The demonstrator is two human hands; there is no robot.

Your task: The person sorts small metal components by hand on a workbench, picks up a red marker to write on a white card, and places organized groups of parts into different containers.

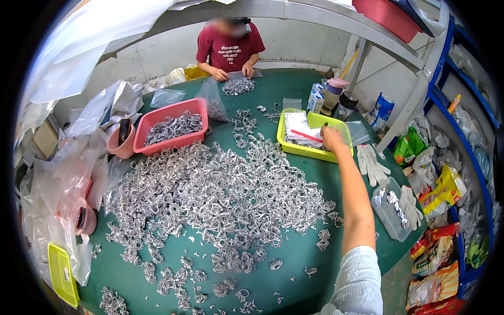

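My right arm stretches forward over the right side of the table, and my right hand is at the yellow-green basket. Its fingers are closed around a dark, pen-like thing, with only the tip showing. White papers and a red stick lie in the basket beside the hand. To the left of my arm spreads a large heap of silvery metal rings, with loose ones scattered toward the near edge. My left hand is out of view.
A pink basket of rings stands at the back left. Across the green table, a person handles a small pile. Gloves, a clear tray and bottles sit on the right. Blue shelving lies beyond.
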